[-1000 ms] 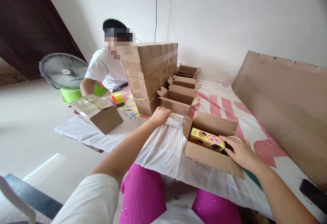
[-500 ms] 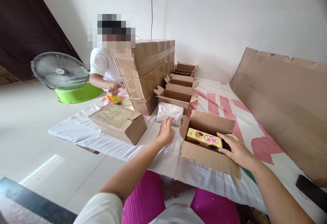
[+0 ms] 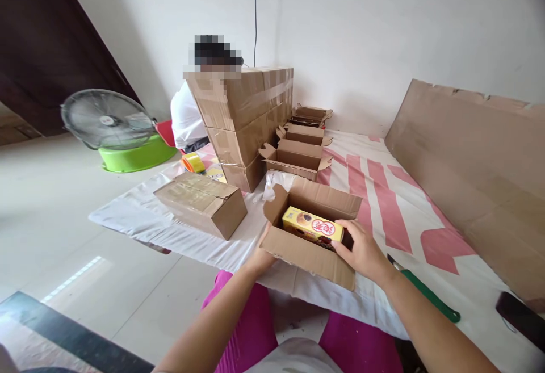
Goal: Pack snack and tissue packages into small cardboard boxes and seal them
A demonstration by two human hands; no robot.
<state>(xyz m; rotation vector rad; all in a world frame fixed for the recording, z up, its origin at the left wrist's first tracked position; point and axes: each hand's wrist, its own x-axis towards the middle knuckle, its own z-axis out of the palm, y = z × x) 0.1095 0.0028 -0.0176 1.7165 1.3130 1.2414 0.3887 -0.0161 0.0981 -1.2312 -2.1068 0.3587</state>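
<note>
An open cardboard box (image 3: 309,265) sits at the table's front edge, its flaps spread. Inside lies a yellow printed carton (image 3: 313,226) with a red round logo. My right hand (image 3: 361,251) grips the carton's right end, thumb in front and fingers over the top. At the box's left side, my left hand (image 3: 260,256) holds the cardboard, its fingers partly hidden by the front flap. Just behind the box is a white plastic packet (image 3: 275,183), mostly covered by it.
A closed taped box (image 3: 200,200) lies to the left, before a stack of sealed boxes (image 3: 251,117). Several open boxes (image 3: 298,154) line up behind. A green-handled knife (image 3: 430,293) and a dark phone (image 3: 519,316) lie right. Another person (image 3: 187,117) sits behind the stack.
The open box has shifted left and nearer me with the carton inside. My left hand has gone from the white packet to the box's left side. The knife is now uncovered. The other person leans lower.
</note>
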